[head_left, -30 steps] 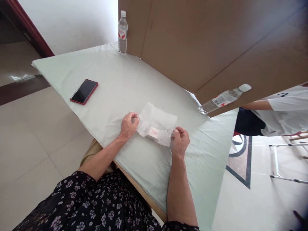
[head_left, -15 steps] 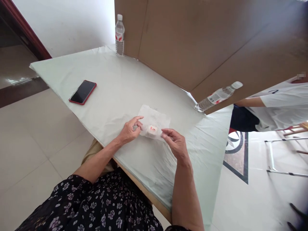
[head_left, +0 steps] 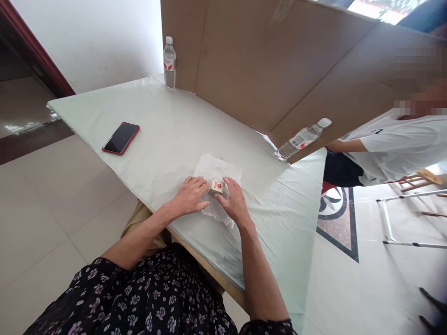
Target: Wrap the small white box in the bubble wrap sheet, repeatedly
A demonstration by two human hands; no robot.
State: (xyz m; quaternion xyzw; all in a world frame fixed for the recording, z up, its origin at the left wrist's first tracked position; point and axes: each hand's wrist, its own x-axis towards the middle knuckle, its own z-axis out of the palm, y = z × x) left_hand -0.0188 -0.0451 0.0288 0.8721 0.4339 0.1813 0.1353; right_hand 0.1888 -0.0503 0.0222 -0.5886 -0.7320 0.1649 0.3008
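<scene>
We see a small box [head_left: 216, 186], squat and rectangular, of beige card with a red mark on its upper face, lying on a thin, whitish, half-transparent sheet [head_left: 217, 166] that looks crinkled like film or tissue. The sheet is spread flat on the desk [head_left: 167, 116], which is covered by a smooth, pale green cloth with soft creases.

The left hand [head_left: 190, 196] rests palm down on the sheet's near left edge. Its grip is apart, the fingers stretched flat and their tips just beside the box's left end. The right hand [head_left: 233, 202] lies on the sheet's near right part, its fingers reaching up to touch the right side of the box. We cannot tell whether its grip is clamped on the box or only laid against it. So the box sits between the two sets of fingertips, at the far side of both hands.

Well apart to the left lies a smartphone [head_left: 120, 137], a flat dark slab in a red case. A clear plastic water bottle [head_left: 169, 63] stands upright at the far corner, against a broad brown cardboard panel [head_left: 272, 70]. A second bottle [head_left: 301, 139] leans tilted at the panel's lower edge, and a person in a white shirt [head_left: 394, 144] sits beyond it
</scene>
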